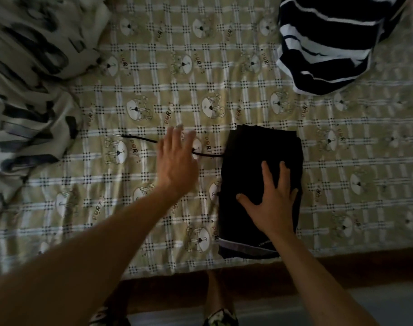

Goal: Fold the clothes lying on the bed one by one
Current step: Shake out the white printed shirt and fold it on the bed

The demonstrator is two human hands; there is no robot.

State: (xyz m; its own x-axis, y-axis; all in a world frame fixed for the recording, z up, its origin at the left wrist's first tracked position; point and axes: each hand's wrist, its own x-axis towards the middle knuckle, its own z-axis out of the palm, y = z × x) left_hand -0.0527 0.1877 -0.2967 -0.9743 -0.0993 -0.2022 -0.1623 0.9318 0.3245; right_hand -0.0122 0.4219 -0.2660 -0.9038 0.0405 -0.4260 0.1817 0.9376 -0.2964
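Note:
A black garment [245, 175] lies folded into a narrow rectangle near the front edge of the bed [341, 184]. Its black drawstring [139, 139] trails out to the left across the sheet. My right hand [274, 203] lies flat on the garment's lower half, fingers spread. Hovering just left of the garment, my left hand [177, 161] is open with fingers apart, over the drawstring and holding nothing. At the back right lies a dark blue and white striped garment [327, 43], unfolded.
A crumpled white cloth with large black lettering [29, 74] covers the left side of the bed. The sheet is green plaid with bear prints. The bed's front edge [341, 257] runs below the garment; my feet [220, 316] stand on the floor beneath it.

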